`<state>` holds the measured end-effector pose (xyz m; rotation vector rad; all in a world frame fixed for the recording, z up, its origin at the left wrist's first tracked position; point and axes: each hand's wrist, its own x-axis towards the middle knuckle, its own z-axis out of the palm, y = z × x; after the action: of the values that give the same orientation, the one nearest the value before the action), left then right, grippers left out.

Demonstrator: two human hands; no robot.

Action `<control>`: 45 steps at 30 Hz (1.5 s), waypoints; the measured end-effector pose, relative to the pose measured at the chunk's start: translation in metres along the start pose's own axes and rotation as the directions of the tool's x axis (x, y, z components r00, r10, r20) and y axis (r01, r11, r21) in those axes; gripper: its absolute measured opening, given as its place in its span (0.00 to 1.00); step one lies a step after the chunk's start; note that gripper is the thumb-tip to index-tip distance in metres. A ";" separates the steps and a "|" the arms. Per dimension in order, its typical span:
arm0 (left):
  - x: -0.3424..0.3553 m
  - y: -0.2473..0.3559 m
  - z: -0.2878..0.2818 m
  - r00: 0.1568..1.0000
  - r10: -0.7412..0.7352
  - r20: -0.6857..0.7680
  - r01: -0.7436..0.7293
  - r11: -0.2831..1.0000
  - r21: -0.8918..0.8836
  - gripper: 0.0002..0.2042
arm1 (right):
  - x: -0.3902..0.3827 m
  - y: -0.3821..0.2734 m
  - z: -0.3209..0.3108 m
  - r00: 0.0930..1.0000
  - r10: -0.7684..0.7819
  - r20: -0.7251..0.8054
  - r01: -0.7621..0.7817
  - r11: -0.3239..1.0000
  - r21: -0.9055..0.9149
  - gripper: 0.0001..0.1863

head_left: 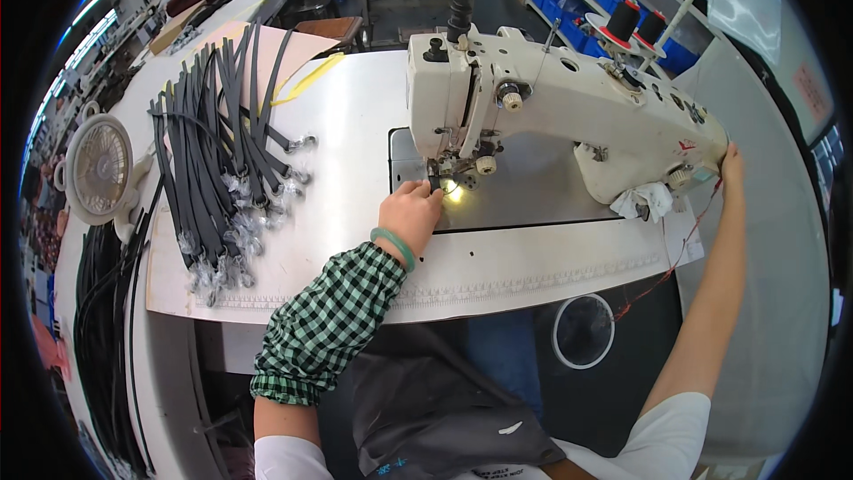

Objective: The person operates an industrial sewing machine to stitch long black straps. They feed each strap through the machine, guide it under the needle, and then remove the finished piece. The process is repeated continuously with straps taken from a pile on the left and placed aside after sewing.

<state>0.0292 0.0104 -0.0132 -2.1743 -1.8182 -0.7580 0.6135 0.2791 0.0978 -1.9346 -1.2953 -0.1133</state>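
A round fan (98, 164) stands far over to the left of the left hand. Nearer that hand, a spread of dark straps (191, 187) lies on the white bench (351, 124), their ends in clear plastic. The left hand (410, 216) has its fingers bent right by the needle; I can't tell whether they pinch anything. The sewing machine (569, 80) stretches between both hands, a white rag (653, 200) just left of the right hand (731, 164), which touches the machine's end, its grip hidden from me.
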 end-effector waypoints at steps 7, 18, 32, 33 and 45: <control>0.000 0.000 -0.003 1.000 0.025 -0.010 -0.025 0.998 -0.050 0.08 | -0.031 -0.007 -0.014 0.990 0.098 0.097 -0.123 0.946 0.299 0.27; 0.003 -0.002 -0.005 0.998 0.036 -0.042 -0.041 0.991 -0.131 0.08 | -0.051 -0.001 -0.006 0.988 0.005 -0.154 0.074 0.861 0.504 0.26; 0.008 -0.006 0.001 0.998 0.062 -0.010 -0.063 0.991 -0.122 0.07 | -0.067 0.031 0.028 0.993 0.114 -0.011 -0.078 0.737 0.671 0.26; 0.008 -0.006 -0.005 0.998 0.045 0.039 -0.040 0.994 -0.104 0.07 | -0.080 0.024 0.039 0.989 0.146 0.016 -0.105 0.625 0.774 0.27; 0.009 -0.004 0.001 0.998 0.049 -0.041 -0.054 0.991 -0.123 0.08 | -0.014 -0.017 -0.034 0.978 -0.204 -0.033 0.206 0.975 0.078 0.27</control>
<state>0.0270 0.0191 -0.0101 -2.2572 -1.7321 -0.9177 0.6041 0.2501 0.1239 -1.7221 -1.4589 -0.1844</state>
